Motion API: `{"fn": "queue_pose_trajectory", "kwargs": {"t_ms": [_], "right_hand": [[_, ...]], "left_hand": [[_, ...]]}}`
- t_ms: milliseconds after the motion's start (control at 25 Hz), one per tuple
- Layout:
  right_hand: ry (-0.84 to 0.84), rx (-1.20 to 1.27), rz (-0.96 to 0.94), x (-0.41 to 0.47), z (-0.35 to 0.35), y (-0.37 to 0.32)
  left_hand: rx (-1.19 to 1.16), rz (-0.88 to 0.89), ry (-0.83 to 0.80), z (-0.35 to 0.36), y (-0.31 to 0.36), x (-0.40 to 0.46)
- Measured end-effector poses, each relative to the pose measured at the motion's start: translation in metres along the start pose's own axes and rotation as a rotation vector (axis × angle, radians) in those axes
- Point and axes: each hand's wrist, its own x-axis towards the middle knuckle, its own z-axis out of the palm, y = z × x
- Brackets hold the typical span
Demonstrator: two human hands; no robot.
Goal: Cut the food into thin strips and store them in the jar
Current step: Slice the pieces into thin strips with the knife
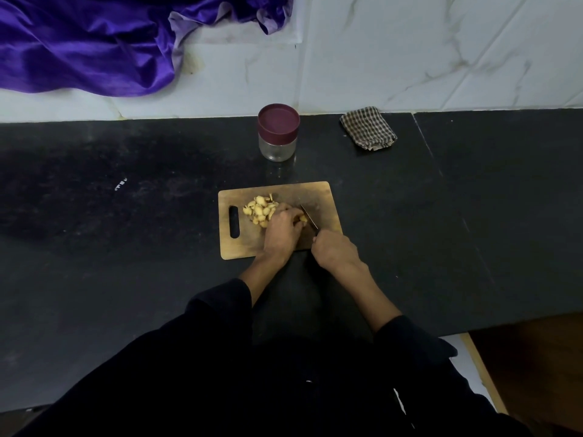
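A wooden cutting board [318,192] lies on the black counter. A heap of pale yellow cut food pieces [260,209] rests on its left half. My left hand [280,231] presses a small yellow piece [303,219] of food against the board. My right hand [336,250] grips a knife [308,216], whose blade slants up and left and meets that piece. The handle is hidden in my fist. A clear glass jar [277,146] with a maroon lid [278,118] on it stands behind the board, upright and apart from it.
A folded checked cloth [368,128] lies at the back right of the black counter [126,231]. Purple fabric [85,42] hangs over the white tiled wall at the upper left. The counter's right end drops off near a wooden surface [530,367].
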Motion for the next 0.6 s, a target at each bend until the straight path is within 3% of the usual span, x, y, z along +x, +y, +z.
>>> {"fn": "queue_pose_trajectory", "kwargs": {"t_ms": [600], "right_hand": [[0.085,0.202,-0.017,-0.012,0.021,0.014]], "left_hand": [[-0.042,-0.020,-0.007,0.000,-0.001,0.003]]}}
